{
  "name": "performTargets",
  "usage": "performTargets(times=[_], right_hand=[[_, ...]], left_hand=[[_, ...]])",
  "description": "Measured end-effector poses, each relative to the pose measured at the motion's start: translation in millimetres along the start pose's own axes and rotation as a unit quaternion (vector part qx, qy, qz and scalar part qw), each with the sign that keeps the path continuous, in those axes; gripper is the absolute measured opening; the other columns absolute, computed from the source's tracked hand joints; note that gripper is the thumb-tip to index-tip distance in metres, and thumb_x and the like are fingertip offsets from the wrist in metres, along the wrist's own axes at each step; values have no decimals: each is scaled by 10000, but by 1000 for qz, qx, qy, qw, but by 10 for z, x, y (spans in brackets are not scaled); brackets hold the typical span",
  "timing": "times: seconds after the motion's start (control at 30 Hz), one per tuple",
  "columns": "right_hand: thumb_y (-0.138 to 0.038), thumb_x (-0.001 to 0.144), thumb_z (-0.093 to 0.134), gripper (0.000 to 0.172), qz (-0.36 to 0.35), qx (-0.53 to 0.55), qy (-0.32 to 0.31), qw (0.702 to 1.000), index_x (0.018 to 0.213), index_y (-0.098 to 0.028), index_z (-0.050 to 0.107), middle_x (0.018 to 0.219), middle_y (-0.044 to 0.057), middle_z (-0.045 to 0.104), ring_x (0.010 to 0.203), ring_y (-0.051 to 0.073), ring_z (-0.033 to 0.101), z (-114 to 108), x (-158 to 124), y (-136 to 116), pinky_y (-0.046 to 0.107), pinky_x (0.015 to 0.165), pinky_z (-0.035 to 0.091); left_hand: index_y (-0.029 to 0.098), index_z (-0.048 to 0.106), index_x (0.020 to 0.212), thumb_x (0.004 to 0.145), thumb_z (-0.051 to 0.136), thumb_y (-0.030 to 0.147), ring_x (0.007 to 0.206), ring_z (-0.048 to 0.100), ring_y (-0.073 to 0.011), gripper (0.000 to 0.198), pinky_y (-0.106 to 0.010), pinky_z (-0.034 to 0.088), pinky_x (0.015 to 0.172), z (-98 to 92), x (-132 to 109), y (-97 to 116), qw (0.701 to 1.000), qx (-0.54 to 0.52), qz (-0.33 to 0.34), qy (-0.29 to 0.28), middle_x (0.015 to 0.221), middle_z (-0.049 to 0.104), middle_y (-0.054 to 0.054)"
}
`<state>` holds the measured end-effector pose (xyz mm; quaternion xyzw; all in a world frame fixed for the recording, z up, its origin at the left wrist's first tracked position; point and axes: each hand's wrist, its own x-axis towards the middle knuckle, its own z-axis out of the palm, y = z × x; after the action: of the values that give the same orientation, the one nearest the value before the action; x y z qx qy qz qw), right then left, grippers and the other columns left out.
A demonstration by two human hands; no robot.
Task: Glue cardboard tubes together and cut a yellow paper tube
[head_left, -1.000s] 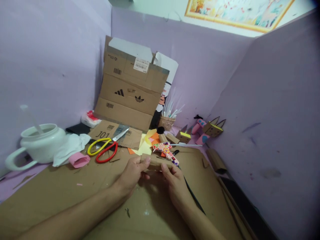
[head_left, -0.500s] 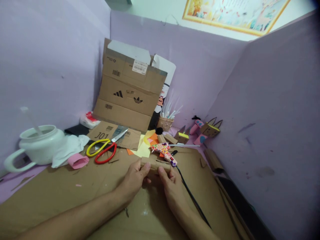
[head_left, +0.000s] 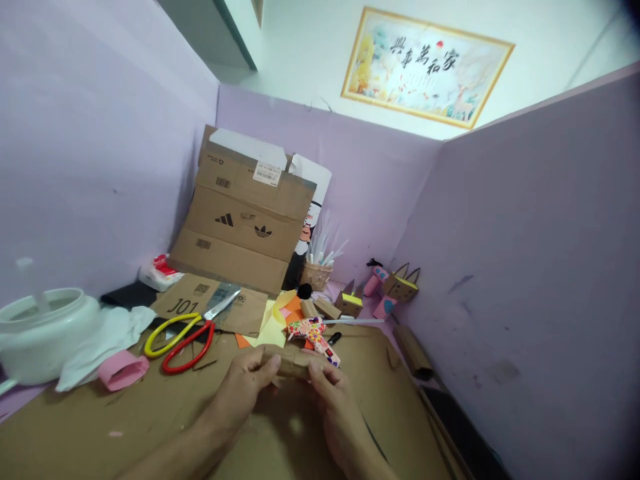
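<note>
My left hand and my right hand together grip a small brown cardboard piece, one hand at each end, just above the cardboard sheet that covers the table. Both hands have their fingers curled round it. Right behind the piece lies a glue gun with a colourful pattern. Scissors with a yellow and a red handle lie to the left.
A stack of flattened cardboard boxes leans on the purple back wall. A white pot, white cloth and pink roll sit at the left. Small cardboard figures and a basket of sticks stand at the back.
The view has tilted up, so everything sits lower in the picture and the wall picture shows. My hands keep hold of the cardboard piece and have turned it slightly.
</note>
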<state>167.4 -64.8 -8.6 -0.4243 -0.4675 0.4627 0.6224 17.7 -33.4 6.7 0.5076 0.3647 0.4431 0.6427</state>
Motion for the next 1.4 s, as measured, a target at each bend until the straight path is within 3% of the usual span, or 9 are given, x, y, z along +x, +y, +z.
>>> performTargets(times=[0.13, 0.27, 0.47, 0.57, 0.77, 0.9, 1.1, 1.2, 1.4], right_hand=[[-493, 725, 660, 383, 10, 29, -11, 999, 914, -167, 729, 946, 98, 687, 906, 261, 615, 5, 8, -9, 399, 848, 467], [-491, 676, 688, 318, -57, -22, 5, 998, 692, -178, 739, 997, 88, 657, 977, 278, 574, 3, 17, 7, 374, 867, 449], [-380, 739, 627, 231, -78, -105, 14, 991, 788, -191, 752, 931, 76, 654, 886, 241, 584, 13, -47, -17, 339, 808, 454], [-364, 741, 629, 217, -71, -112, 9, 991, 778, -193, 756, 982, 81, 661, 941, 252, 579, 27, -71, -62, 342, 841, 444], [-433, 738, 643, 314, 5, -6, -22, 1000, 901, -181, 735, 983, 93, 691, 938, 263, 614, 20, -46, -63, 398, 880, 446], [-416, 729, 650, 266, -25, -53, 7, 998, 796, -180, 752, 1086, 100, 662, 1062, 287, 561, -3, -31, -57, 397, 915, 423], [-418, 710, 658, 257, -18, -98, 21, 995, 737, -180, 751, 893, 79, 697, 891, 264, 605, -17, -37, -52, 371, 807, 461], [-435, 711, 666, 276, 5, -82, 9, 997, 750, -174, 746, 939, 83, 698, 910, 263, 603, -43, -20, -67, 351, 784, 462], [-496, 673, 702, 335, -15, 13, 134, 991, 816, -194, 730, 843, 54, 701, 839, 210, 593, -127, 73, -120, 342, 814, 438]], left_hand=[[161, 732, 844, 612, 717, 555, 673, 532, -160, 458, -236, 405, 590, -20, 27, -62, 1000, -2, -16, 1, 770, 690, -52], [160, 735, 843, 625, 717, 545, 718, 565, -170, 442, -235, 417, 609, -17, 34, -97, 997, -55, -51, -4, 763, 700, -52], [137, 724, 743, 563, 761, 501, 618, 532, -145, 408, -228, 401, 550, 48, -29, -78, 997, -54, -39, 36, 655, 674, -41], [132, 708, 679, 563, 756, 457, 571, 506, -133, 348, -237, 399, 540, 64, -53, -31, 998, -37, -29, 41, 618, 652, -32], [142, 682, 627, 546, 752, 420, 565, 486, -124, 299, -236, 394, 547, 62, -22, 24, 998, -25, -14, 57, 596, 621, -9], [133, 697, 657, 537, 759, 391, 601, 516, -138, 290, -241, 402, 563, 45, -20, 30, 998, -33, -21, 41, 638, 643, -25], [121, 704, 658, 521, 763, 411, 601, 548, -151, 327, -252, 419, 556, 46, 2, 38, 997, -42, -36, 56, 629, 660, -46], [123, 704, 648, 507, 772, 404, 552, 529, -129, 322, -246, 414, 539, 20, 32, 50, 996, -42, -28, 78, 603, 650, -34], [153, 704, 667, 463, 781, 309, 590, 538, -119, 269, -235, 437, 589, -50, 32, 126, 993, -28, 19, 113, 602, 622, 11]])
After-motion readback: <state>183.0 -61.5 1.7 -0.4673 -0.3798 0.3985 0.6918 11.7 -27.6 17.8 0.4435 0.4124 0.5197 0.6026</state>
